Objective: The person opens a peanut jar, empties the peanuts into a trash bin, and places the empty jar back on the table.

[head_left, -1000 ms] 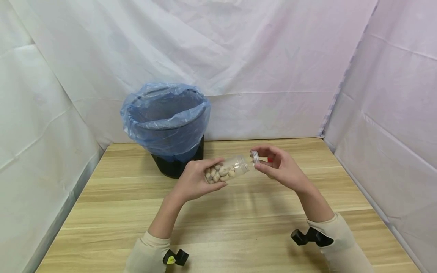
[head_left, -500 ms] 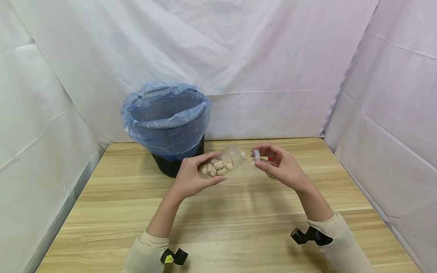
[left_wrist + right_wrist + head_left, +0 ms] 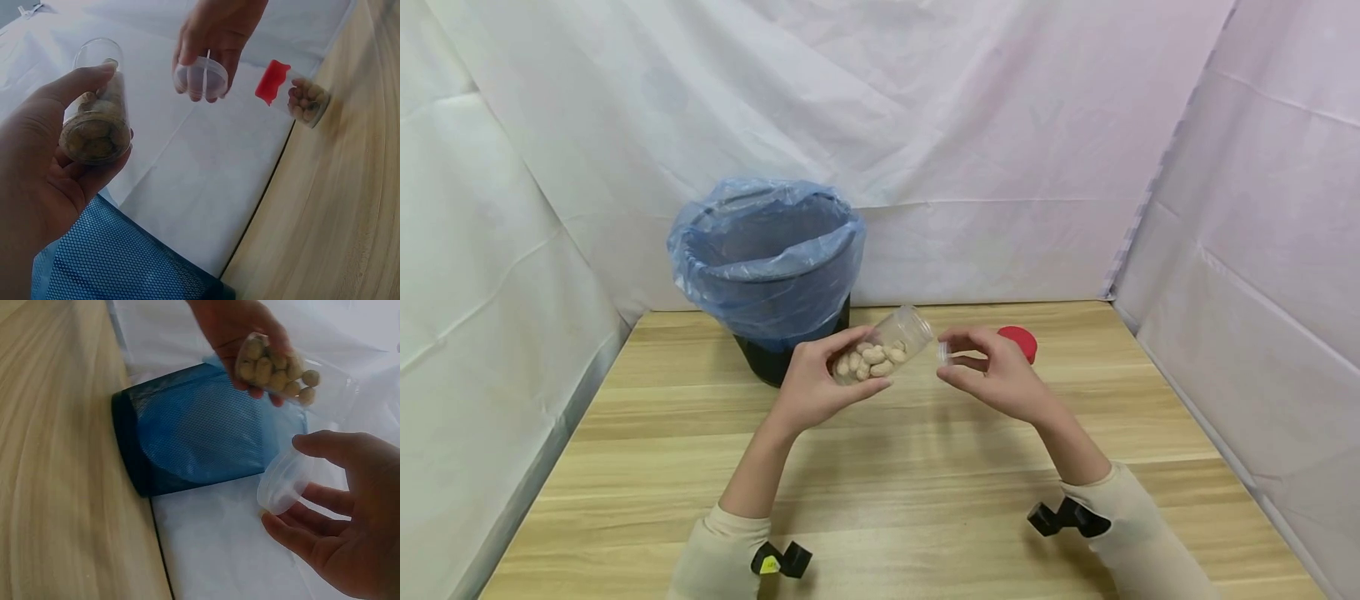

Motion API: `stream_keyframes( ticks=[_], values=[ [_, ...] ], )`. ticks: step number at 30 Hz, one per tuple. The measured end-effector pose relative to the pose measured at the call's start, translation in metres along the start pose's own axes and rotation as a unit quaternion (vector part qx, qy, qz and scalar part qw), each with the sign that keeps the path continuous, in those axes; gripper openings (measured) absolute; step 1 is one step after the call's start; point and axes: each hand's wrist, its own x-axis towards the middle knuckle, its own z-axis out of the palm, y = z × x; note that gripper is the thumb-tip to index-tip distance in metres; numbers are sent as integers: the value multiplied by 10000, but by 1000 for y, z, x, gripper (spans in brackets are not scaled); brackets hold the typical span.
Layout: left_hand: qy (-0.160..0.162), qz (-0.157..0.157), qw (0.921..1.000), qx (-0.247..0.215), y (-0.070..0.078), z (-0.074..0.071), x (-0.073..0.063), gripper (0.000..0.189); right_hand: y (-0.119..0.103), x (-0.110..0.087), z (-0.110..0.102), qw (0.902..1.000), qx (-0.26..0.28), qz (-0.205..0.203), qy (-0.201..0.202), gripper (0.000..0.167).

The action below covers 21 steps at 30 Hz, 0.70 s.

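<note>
My left hand [image 3: 812, 383] grips a clear jar [image 3: 904, 332] partly filled with unshelled peanuts [image 3: 874, 358]. The jar is tilted, its uncovered mouth pointing up and to the right. Just right of that mouth, my right hand [image 3: 1003, 379] pinches a clear round lid [image 3: 943, 353] by its rim, held on edge. A gap separates lid and jar. In the right wrist view, thumb and fingertips hold the lid [image 3: 284, 482] from opposite sides. Behind my right hand stands a second jar with a red cap [image 3: 1018, 340]; the left wrist view shows brownish nuts [image 3: 306, 101] inside it.
A dark mesh bin [image 3: 767, 362] lined with a blue plastic bag [image 3: 767, 304] stands at the back left, behind my left hand. The wood-grain table [image 3: 895, 508] ends at a white cloth backdrop [image 3: 970, 250]. White sheets also hang on both sides.
The peanut jar has tipped more upright and shifted slightly up and left. My right hand has moved left with the lid, bringing the red cap behind it into sight.
</note>
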Motion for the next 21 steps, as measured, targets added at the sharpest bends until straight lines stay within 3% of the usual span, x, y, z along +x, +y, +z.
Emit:
stream_keyframes(
  ticks=[9, 16, 21],
  values=[
    [201, -285, 9971, -683, 3, -2, -1, 65, 18, 9, 13, 9934, -1142, -22, -83, 48],
    [284, -316, 9940, -1010, 5, -5, -2, 69, 31, 18, 23, 9679, -2505, -126, -168, 47],
    [359, -371, 9926, -1096, 8, -8, -3, 72, 40, 26, 28, 9531, -3011, 7, -296, 49]
  ],
)
